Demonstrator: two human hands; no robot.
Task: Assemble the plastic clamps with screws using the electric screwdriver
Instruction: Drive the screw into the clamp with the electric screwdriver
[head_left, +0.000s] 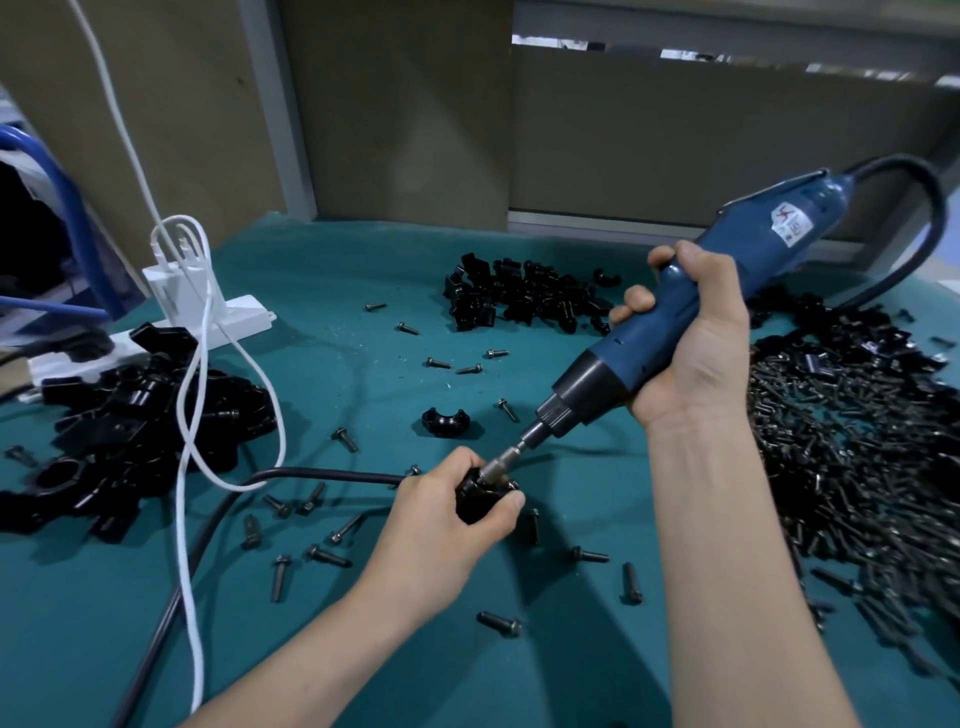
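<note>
My left hand (441, 514) grips a black plastic clamp (475, 501) just above the green table, thumb over its near side. My right hand (691, 338) is wrapped round the blue electric screwdriver (727, 270), which slants down to the left. Its metal bit (498, 462) meets the top of the clamp, where a screw head seems to sit, mostly hidden. A single clamp half (444, 421) lies just beyond my left hand. Loose screws (327, 556) are scattered over the cloth around both hands.
A big heap of screws (852, 467) fills the right side. Unassembled clamp halves (524, 296) are piled at the back centre, larger black clamps (140, 415) at the left. A white power strip (171, 332), white cable (192, 467) and black cord (218, 514) cross the left.
</note>
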